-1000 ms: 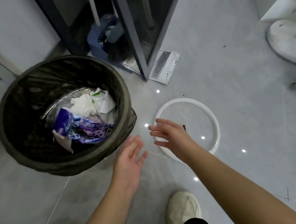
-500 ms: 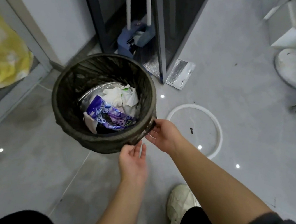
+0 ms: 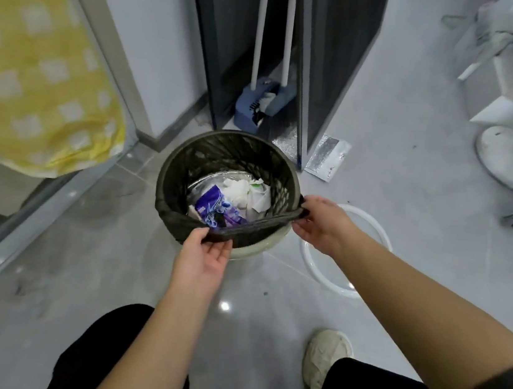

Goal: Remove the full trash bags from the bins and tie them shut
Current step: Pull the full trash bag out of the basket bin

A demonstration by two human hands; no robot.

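The left hand pinches the near hem of the black bag, thumb on top and fingers curled under it. The right hand is clamped on the hem at the bag's right side, fingers folded over the bunched plastic. Between the two hands the hem runs taut in a straight line, clear of the bin, whose pale near rim shows bare below it. Elsewhere the bag lines the bin and sits inside it. In it lie a purple wrapper and white tissues. The bin stands on the grey floor in front of the person's legs. A white ring lies flat just right of the bin, partly under the right forearm. Beyond the bin, a blue broom and dustpan stand by a dark panel, with a foil pouch on the floor to the right. A yellow cloth hangs at far left, a white fan base sits at far right, and a pale shoe is near right.
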